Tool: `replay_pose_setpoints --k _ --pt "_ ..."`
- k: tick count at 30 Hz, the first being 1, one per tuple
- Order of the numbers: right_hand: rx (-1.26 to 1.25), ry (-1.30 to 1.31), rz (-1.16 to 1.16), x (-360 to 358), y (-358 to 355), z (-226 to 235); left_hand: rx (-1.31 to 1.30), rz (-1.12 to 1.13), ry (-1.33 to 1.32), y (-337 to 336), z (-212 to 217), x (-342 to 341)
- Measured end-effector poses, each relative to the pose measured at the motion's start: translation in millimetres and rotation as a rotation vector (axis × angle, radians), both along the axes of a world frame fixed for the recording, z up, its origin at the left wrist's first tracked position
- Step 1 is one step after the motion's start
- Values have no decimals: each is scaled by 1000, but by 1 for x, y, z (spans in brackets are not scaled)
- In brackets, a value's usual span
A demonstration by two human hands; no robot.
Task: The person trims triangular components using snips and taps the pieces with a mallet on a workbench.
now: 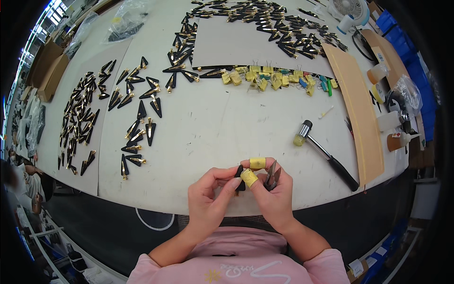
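Observation:
Close to the table's near edge, my left hand [208, 193] pinches a black hair clip [239, 173] between thumb and fingers. A bit of gold metal shows at the clip's lower end. Yellow tape wraps the thumb and a finger of my right hand [275, 199], which closes on the clip from the other side. Tucked in that same hand is a pair of small metal thread snips [272, 178], blades pointing up. My fingers cover part of the clip.
Black-and-gold hair clips [80, 116] lie in groups at left and along the back. Yellow-wrapped binder clips [262, 78] line a grey board's [227, 42] near edge. Rightward are a mallet [326, 154], a long cardboard strip [357, 113], bottles [397, 140] and a fan [349, 10].

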State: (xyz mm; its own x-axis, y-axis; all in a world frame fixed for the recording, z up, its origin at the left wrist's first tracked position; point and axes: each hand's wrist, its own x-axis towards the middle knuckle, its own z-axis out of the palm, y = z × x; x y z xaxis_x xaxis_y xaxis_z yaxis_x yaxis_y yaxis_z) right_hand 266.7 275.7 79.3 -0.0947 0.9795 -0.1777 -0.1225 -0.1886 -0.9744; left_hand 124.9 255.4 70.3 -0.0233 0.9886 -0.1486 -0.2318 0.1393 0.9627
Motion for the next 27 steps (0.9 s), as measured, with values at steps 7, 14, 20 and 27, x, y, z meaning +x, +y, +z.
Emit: replay_pose_setpoints --k 7,14,20,27 --pt "26 -11 -5 0 3 3 88 11 150 1 2 4" --pt "13 -17 8 7 8 1 55 -38 90 2 3 3" --pt "115 -186 83 9 10 12 7 -5 -35 2 3 3" --pt "40 -68 90 12 16 13 8 -3 -76 3 5 0"
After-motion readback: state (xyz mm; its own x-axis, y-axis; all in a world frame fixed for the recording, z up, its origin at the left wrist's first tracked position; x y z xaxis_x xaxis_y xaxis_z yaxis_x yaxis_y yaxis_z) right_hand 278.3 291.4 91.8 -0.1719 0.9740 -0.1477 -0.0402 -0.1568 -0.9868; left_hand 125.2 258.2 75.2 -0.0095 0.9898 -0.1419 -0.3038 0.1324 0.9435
